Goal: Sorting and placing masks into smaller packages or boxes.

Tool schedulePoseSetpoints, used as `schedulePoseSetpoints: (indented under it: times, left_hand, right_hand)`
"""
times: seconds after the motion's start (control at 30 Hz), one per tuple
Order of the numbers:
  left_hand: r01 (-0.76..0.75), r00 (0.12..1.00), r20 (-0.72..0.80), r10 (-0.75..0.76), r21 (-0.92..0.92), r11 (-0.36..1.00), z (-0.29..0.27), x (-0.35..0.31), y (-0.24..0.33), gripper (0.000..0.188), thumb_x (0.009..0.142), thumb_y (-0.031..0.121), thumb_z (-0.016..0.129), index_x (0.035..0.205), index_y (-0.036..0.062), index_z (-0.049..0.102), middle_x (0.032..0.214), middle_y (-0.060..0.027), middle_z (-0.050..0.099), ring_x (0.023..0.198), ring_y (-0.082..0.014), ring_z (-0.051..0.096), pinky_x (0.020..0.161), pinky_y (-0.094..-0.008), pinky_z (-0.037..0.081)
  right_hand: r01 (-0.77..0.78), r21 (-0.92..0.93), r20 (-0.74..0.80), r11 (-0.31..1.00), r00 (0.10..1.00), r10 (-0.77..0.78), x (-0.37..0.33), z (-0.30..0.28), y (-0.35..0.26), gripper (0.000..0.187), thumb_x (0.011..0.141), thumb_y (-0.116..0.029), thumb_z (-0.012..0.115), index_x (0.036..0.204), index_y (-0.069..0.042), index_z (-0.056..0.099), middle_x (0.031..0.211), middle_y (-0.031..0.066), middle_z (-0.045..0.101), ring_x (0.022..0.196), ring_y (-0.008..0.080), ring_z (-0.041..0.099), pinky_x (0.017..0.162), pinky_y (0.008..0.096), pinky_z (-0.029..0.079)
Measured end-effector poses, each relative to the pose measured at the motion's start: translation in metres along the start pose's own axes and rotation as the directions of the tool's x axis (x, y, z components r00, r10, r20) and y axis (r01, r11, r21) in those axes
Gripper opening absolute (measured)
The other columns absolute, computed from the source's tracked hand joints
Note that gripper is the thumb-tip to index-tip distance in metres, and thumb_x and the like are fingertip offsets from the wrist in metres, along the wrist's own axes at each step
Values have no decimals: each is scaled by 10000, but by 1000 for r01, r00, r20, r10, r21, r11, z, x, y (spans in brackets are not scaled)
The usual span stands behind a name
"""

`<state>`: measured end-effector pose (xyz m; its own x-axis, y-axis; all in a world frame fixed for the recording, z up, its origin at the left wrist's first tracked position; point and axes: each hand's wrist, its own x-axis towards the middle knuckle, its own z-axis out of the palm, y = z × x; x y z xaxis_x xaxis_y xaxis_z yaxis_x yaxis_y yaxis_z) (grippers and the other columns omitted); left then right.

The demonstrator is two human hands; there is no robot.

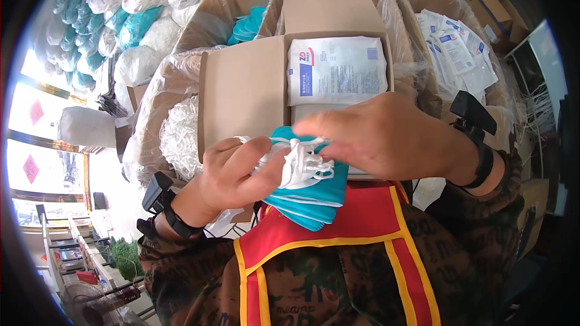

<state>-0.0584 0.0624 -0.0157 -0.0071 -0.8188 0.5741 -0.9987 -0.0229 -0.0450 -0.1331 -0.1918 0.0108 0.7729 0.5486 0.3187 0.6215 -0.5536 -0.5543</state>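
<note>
A fanned stack of teal folded face masks (314, 205) is in front of my chest, its white ear loops (305, 166) bunched on top. My left hand (238, 169) is closed around the bunch from the left, thumb and fingers pressing on the loops and masks. From the right, my right hand (386, 136) bends over the loops, slightly blurred, its fingertips gripping some of them. Just beyond both hands stands an open cardboard box (241, 93) with its flaps up. Inside it lies a white printed packet (338, 72) with a blue label; another packet is partly hidden below.
Plastic-lined cartons surround the box: one with teal masks (248, 27), one with white packets (456, 54), and one at left with white loop material (181, 136). Bagged goods (136, 27) are piled far left. A fan (87, 302) and a green plant (124, 256) are lower left.
</note>
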Motion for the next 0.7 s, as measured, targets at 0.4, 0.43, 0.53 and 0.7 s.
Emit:
schedulePoseSetpoints:
  times: [0.4, 0.43, 0.53, 0.7]
  left_hand:
    - [383, 864, 238, -443, 260, 887, -21, -36, -38, 494, 559, 51, 643, 1050, 32, 593, 898, -145, 594, 726, -338, 614, 629, -419, 502]
    - [416, 848, 253, -465, 226, 881, -20, -39, -43, 478, 572, 44, 626, 1049, 24, 591, 890, -160, 589, 735, -358, 607, 636, -437, 490]
    - [360, 874, 256, -414, 231, 904, -12, -29, -53, 461, 591, 33, 606, 1052, 25, 594, 889, -173, 587, 736, -384, 597, 638, -451, 483]
    - [424, 845, 257, -468, 209, 881, 1, -29, -78, 456, 606, 21, 592, 1062, 17, 596, 893, -194, 586, 767, -415, 597, 669, -471, 486]
  right_hand:
    - [-258, 104, -67, 960, 962, 266, -92, 1, -8, 211, 911, -182, 569, 800, -50, 448, 625, 130, 554, 553, 348, 578, 474, 419, 435]
    - [-281, 108, -73, 954, 954, 290, -103, 1, -12, 211, 911, -182, 569, 800, -50, 448, 625, 130, 554, 553, 348, 578, 474, 419, 435]
    - [-435, 244, 1, 867, 894, 449, -128, -7, -28, 214, 941, -204, 565, 825, -52, 468, 656, 123, 555, 593, 349, 576, 512, 418, 424]
    - [-546, 478, 62, 688, 803, 593, -155, -17, -43, 152, 938, -182, 580, 873, -52, 538, 696, 132, 576, 638, 339, 576, 572, 374, 438]
